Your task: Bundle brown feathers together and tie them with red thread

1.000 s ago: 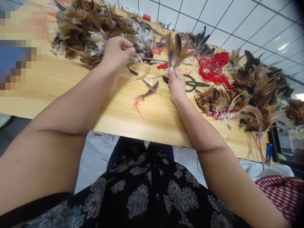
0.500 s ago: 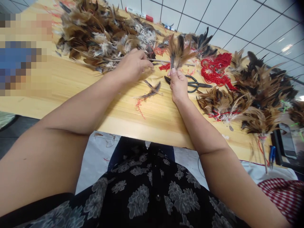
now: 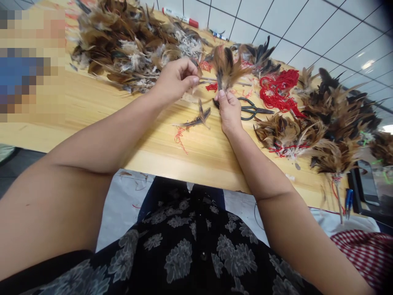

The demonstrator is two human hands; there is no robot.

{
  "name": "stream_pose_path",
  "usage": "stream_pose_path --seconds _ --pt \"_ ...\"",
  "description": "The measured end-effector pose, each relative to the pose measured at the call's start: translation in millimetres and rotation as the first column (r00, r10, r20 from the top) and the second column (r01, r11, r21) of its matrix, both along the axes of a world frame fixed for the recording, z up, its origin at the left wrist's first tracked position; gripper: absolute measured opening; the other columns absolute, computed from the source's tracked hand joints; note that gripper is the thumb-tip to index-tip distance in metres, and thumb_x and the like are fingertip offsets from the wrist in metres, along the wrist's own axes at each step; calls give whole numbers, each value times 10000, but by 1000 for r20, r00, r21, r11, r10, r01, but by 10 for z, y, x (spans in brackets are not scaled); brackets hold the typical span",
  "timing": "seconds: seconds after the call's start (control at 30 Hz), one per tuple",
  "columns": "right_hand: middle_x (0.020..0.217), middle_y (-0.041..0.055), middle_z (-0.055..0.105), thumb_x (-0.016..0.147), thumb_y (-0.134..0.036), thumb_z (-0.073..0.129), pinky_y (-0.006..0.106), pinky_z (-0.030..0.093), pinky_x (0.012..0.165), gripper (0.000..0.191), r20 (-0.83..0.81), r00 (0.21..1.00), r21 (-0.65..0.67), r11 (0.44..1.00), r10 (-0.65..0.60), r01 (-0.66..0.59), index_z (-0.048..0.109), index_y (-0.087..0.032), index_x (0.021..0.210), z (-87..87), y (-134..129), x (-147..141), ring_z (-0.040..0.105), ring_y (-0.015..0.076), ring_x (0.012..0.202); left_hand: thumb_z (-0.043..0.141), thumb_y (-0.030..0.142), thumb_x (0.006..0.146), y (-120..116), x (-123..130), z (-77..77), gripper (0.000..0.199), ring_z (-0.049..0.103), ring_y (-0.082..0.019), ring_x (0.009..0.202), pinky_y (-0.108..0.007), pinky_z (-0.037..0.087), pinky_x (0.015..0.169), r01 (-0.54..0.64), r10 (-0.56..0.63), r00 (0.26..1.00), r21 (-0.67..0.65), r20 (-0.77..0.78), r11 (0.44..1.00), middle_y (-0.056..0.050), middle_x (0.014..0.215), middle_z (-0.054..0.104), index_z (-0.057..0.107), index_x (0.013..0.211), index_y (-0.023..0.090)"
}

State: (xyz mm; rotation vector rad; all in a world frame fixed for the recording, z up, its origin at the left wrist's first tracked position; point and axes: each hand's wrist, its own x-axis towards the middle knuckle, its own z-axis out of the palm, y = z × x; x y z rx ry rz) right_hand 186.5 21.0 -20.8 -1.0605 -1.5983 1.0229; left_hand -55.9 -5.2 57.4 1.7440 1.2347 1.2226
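My right hand (image 3: 229,110) is closed around the base of a small bunch of brown and black feathers (image 3: 226,67), which points up and away from me. My left hand (image 3: 179,78) is raised to its left, thumb and forefinger pinched together; what they hold, if anything, is too small to make out. A thin stick (image 3: 242,83) lies behind both hands. Below and between them are a few loose dark feathers (image 3: 198,119) and a tangle of red thread (image 3: 181,137). Black-handled scissors (image 3: 253,110) lie just right of my right hand, partly hidden by it.
A large feather pile (image 3: 116,45) covers the back left. Red string (image 3: 278,90) and tied feather bunches (image 3: 288,135) lie at the right, near a feather duster (image 3: 336,159) and blue snips (image 3: 349,200). Markers (image 3: 181,17) lie along the tiled wall (image 3: 264,24).
My left hand has lifted slightly and turned, its thumb and forefinger now meeting in a pinch. One loose feather on the table has shifted. My right hand keeps its hold, the feather bunch tilting slightly left.
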Motion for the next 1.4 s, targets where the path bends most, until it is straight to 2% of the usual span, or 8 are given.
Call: stream_pose_path --seconds 0.2,0.33,0.47,0.7,0.9,1.03,1.17,1.4 --pt "939 33 738 1171 -759 801 497 677 1174 558 -83 996 -7 1000 24 -24 720 -275 904 140 -112 -25 745 249 1016 1158 776 686 -187 307 58 741 751 -270 972 -519 692 1029 82 -32 952 -154 303 985 27 953 822 628 968 341" --pt "967 36 799 1201 -751 790 493 711 1178 576 -25 999 -33 999 28 -29 760 -251 916 111 -84 -46 788 245 1048 1169 649 776 -226 374 -17 659 816 -291 1031 -498 686 1025 46 17 943 -181 333 982 34 943 820 629 983 334" --pt "1033 37 867 1092 -885 867 478 729 1138 656 -28 998 -39 997 64 -65 829 -241 978 83 -56 -58 818 240 1067 1069 465 809 -217 411 -78 476 736 -246 822 -510 675 912 32 -3 924 -70 383 997 34 865 730 635 962 342" --pt "1056 59 902 972 -924 981 496 726 1196 688 11 994 -31 993 110 -110 873 -246 1019 20 11 -48 862 289 1190 855 177 745 -191 492 -75 334 671 -242 786 -450 605 812 -69 63 943 8 326 998 28 874 744 650 934 361" --pt "1016 15 799 1137 -906 796 538 715 1268 685 35 996 38 995 88 -89 776 -239 981 -36 71 -5 827 247 1141 827 -24 679 -23 390 -136 474 712 -257 895 -434 619 884 -172 153 961 66 231 983 7 1006 819 692 954 339" --pt "995 12 728 1161 -1019 617 498 739 1198 787 -39 999 -25 999 38 -39 695 -254 989 -6 79 20 811 217 1080 1007 138 823 34 93 -99 283 744 -298 947 -461 656 998 153 -154 985 -15 -79 988 -22 941 815 819 910 331" --pt "984 15 673 1152 -1082 492 430 753 1036 849 -51 998 -74 997 32 -36 636 -261 988 35 74 7 804 199 1046 1001 264 816 20 -58 -33 215 793 -346 1059 -491 663 1095 447 -437 836 -51 -332 893 -75 1057 870 987 1008 362" --pt "921 3 626 1126 -1063 602 437 739 1042 823 -58 998 -106 994 -31 24 625 -263 932 192 -58 -56 794 214 1061 1049 445 894 -60 83 -58 166 878 -388 1182 -512 670 1196 468 -479 801 -124 -358 875 -58 939 847 919 825 368"
